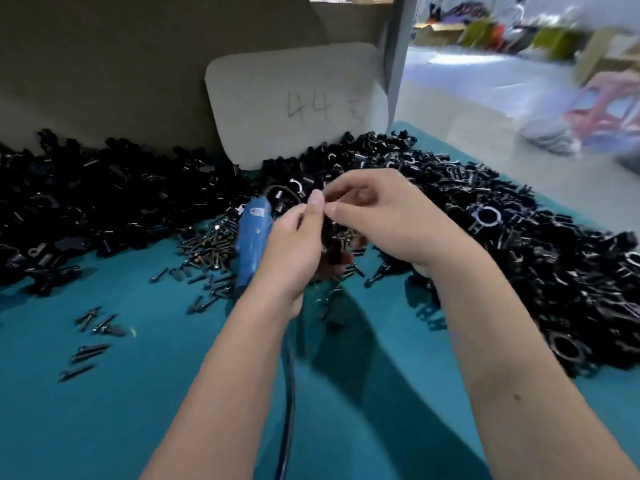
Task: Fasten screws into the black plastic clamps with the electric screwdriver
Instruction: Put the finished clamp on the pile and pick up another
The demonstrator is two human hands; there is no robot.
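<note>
at the centre of the frame both hands meet above the teal table cover [121, 393]. the left hand [294, 251] has its fingers curled, thumb up, pinching a small black clamp [327, 233] that stands between the 2 hands. the right hand [377, 216] comes in from the right with its fingers bent and its thumb and fingertips closed on the top of the same clamp; whether a screw is in that pinch is too blurred to tell.

the blue electric screwdriver [251, 237] lies on the cover just left of the left hand, its body running from the centre of the frame downward, partly hidden behind the left wrist. its black cord [289, 403] runs down to the bottom edge between the forearms.

a loose pile of dark screws [204, 247] sits just left of the screwdriver, and more scattered screws [93, 337] lie toward the lower left. a heap of black plastic clamps [540, 258] fills the right side of the frame, and another heap [104, 199] stretches across the left middle.

behind the heaps, in the upper centre, a cardboard sheet [294, 102] with "44" written on it leans against a larger brown board [121, 64]. the upper right is blurred.
</note>
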